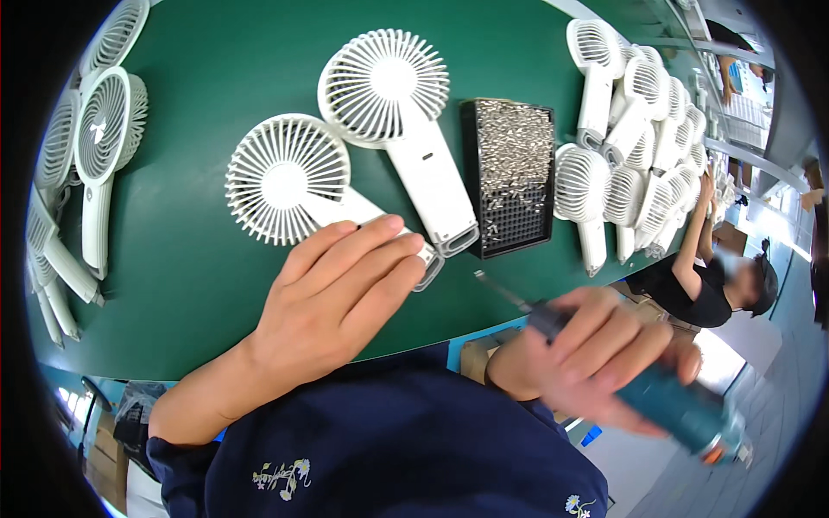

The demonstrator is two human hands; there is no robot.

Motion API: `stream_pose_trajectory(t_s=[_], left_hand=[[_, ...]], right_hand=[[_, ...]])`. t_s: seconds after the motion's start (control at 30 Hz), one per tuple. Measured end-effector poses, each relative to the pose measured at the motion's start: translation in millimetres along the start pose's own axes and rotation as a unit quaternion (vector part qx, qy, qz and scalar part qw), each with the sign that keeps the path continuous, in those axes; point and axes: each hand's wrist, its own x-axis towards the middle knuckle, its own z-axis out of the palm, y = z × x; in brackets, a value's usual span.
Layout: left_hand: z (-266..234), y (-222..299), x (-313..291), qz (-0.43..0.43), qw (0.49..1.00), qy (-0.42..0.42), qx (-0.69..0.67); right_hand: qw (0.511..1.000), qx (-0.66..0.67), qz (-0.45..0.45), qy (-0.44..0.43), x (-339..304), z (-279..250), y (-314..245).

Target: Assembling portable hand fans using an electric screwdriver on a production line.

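Note:
My left hand (332, 298) lies across the handle of a white handheld fan (285, 186), fingers stretched flat over it; the thumb is hidden. A second white handheld fan (423, 164) rests beside it, handle slanting toward me. At the lower right my right hand (596, 354) is wrapped around a dark teal electric screwdriver (678, 406), somewhat blurred. Its bit (501, 289) points up and left, above the table's near edge and apart from both fans. A black tray (514, 233) with many small silver screws (518, 147) sits right of the second fan.
Along the left side of the green table (207, 78) stand several white fans (104, 129). A pile of white fans (643, 112) covers the right side. Beyond it, a person in dark clothes (704, 281) reaches an arm toward the pile.

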Motion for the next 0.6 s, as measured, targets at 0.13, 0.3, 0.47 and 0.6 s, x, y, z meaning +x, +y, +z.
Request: stream_pose_trajectory(t_s=[0.13,0.3,0.47,0.6], left_hand=[[5,-2,-4,-0.002,1.000,0.011,-0.014],[4,-4,-7,0.001,0.999,0.024,-0.035],[5,-3,-5,0.001,0.999,0.026,-0.034],[4,-2,-4,0.003,0.999,0.027,-0.033]], right_hand=[[0.996,0.033,-0.002,-0.089,-25,18,11],[0.984,0.073,0.002,-0.161,-31,18,18],[0.985,0.052,0.041,-0.157,-33,17,16],[0.984,0.047,0.046,-0.165,-33,16,14]])
